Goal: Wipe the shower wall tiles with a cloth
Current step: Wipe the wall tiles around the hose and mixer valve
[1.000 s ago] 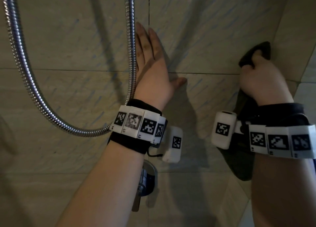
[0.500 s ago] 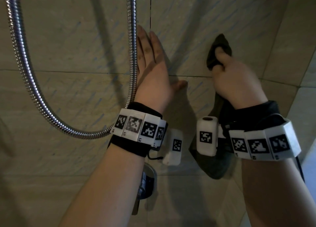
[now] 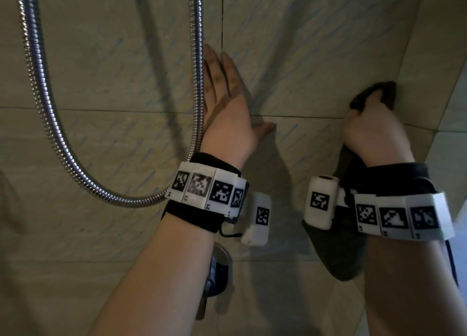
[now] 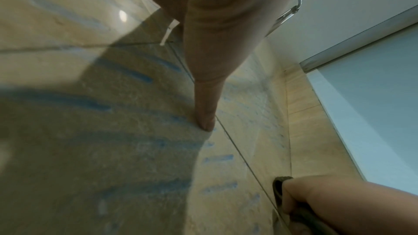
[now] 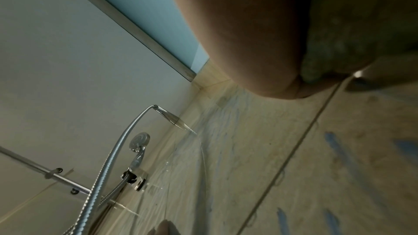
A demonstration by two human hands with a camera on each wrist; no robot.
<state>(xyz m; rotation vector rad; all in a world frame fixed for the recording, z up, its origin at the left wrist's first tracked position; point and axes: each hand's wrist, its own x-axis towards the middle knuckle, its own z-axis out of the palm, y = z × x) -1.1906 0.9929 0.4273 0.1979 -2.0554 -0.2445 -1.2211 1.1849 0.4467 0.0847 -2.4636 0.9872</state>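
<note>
Gripping the dark green cloth (image 3: 341,254) in curled fingers, the right hand (image 3: 374,133) presses its bunched top against the beige blue-streaked wall tiles (image 3: 303,57) right of the ribbed chrome shower hose (image 3: 40,103). The cloth hangs lengthwise down, just beside the wall corner. The left hand (image 3: 227,110) lies flat, fingers straight, beside the hose; bare tile lies between the hands.

Open tile wall (image 3: 310,65) between left hand (image 3: 227,113) and right hand (image 3: 371,131), passable. Shower hose (image 3: 197,57) hangs touching left hand's outer edge, loops low to left, blocks sweep that way. Wall corner (image 3: 409,57) just right of cloth (image 3: 379,90). Tap fitting (image 3: 219,272) below left wrist.
</note>
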